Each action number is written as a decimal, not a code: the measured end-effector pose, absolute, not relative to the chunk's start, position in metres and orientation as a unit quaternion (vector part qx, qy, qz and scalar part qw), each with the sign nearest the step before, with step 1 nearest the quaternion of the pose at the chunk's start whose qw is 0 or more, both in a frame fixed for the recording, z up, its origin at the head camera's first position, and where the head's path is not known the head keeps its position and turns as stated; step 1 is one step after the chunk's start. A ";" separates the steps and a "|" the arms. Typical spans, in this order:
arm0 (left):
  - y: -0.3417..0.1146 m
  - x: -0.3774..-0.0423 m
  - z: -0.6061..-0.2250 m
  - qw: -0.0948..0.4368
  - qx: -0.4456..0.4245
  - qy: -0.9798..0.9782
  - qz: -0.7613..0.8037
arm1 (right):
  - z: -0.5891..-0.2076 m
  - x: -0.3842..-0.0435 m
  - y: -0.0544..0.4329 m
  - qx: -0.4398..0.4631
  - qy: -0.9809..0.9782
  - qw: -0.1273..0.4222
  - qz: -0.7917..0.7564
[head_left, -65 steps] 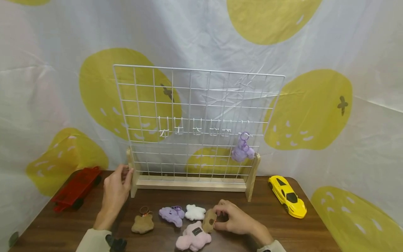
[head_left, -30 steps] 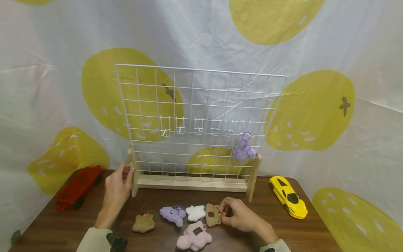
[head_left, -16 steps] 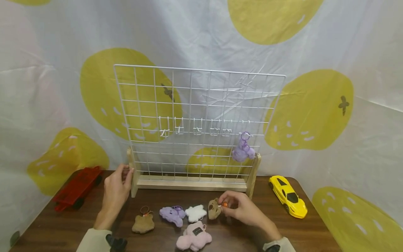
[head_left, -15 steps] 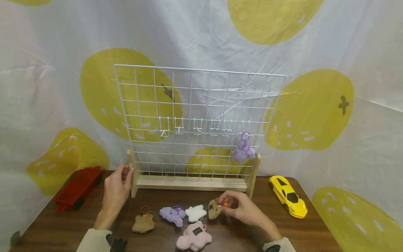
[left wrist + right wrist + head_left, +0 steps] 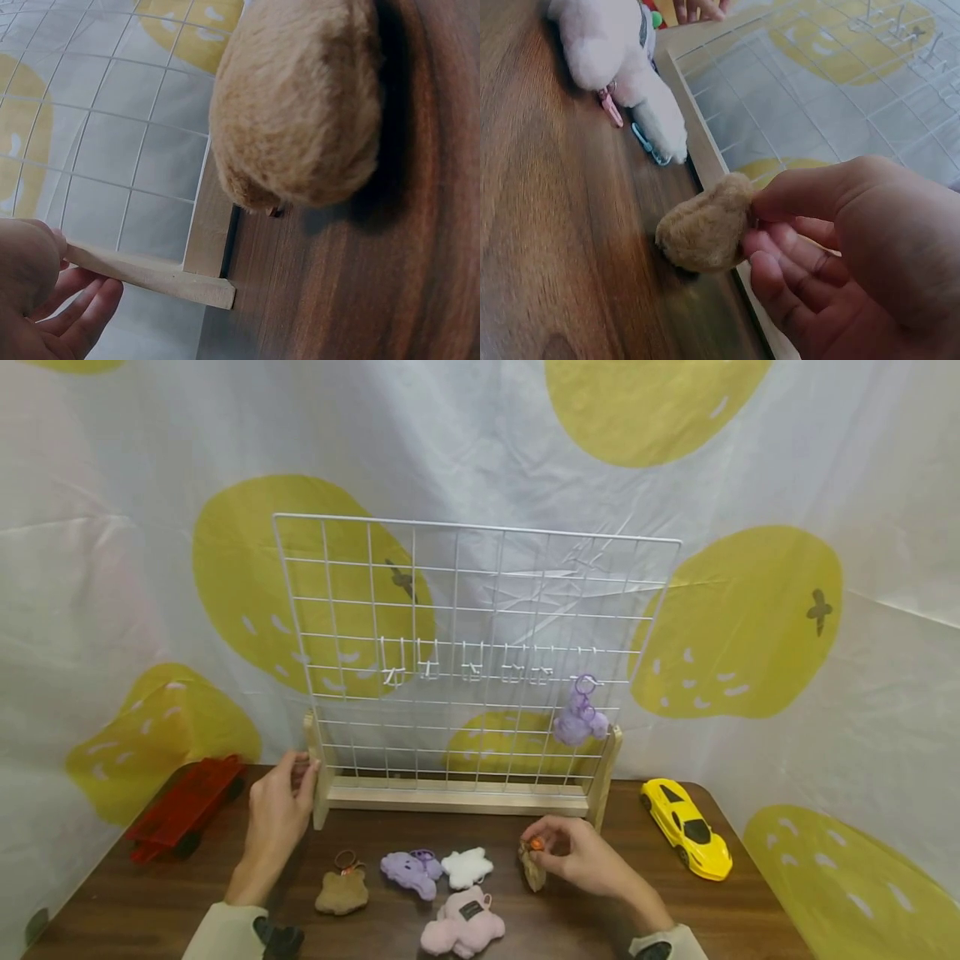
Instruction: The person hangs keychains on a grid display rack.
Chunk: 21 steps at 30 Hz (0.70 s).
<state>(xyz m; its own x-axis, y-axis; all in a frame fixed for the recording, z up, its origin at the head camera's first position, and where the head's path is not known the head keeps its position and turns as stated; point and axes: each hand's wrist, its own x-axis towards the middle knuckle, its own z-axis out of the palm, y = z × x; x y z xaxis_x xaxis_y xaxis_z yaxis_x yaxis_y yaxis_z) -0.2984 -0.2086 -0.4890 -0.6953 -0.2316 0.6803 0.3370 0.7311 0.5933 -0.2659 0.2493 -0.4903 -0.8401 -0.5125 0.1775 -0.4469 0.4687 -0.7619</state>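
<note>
My left hand [image 5: 276,806] pinches the left wooden post [image 5: 142,274] of a white wire grid rack [image 5: 450,568] between thumb and fingers. At the front right my right hand [image 5: 585,857] pinches a small brown plush keychain [image 5: 705,225] by its top, where an orange bit shows. The plush hangs edge-on, close over the table. On the table lie another brown plush keychain [image 5: 341,892], a purple one [image 5: 408,872], a white one [image 5: 465,867] and a pink one [image 5: 461,927] with a dark label. A purple plush [image 5: 580,722] hangs by its ring from the rightmost hook.
Several white hooks [image 5: 471,671] line the middle of the grid. A red toy vehicle [image 5: 187,806] stands at the left of the wooden table [image 5: 405,935], a yellow toy car [image 5: 686,828] at its right. Behind hangs a white curtain [image 5: 480,435] with yellow fruit prints.
My right hand has drawn the brown plush keychain away from the white one to the right, and the plush has swung from flat to upright, edge-on. My left hand stays at the post.
</note>
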 end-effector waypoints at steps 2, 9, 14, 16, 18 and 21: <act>-0.208 -0.298 -0.489 0.389 -0.030 -0.846 -0.363 | -0.492 -0.266 0.251 -0.283 0.861 0.026 -0.421; -0.208 -0.298 -0.489 0.387 -0.030 -0.846 -0.365 | -0.494 -0.268 0.255 -0.275 0.865 0.019 -0.420; -0.208 -0.298 -0.489 0.388 -0.029 -0.847 -0.364 | -0.493 -0.269 0.257 -0.258 0.865 0.059 -0.426; -0.208 -0.298 -0.489 0.390 -0.029 -0.846 -0.363 | -0.492 -0.270 0.258 -0.250 0.869 0.074 -0.420; -0.208 -0.299 -0.489 0.392 -0.030 -0.846 -0.361 | -0.491 -0.270 0.258 -0.244 0.874 0.082 -0.412; -0.208 -0.298 -0.489 0.394 -0.031 -0.846 -0.359 | -0.491 -0.269 0.258 -0.243 0.878 0.081 -0.405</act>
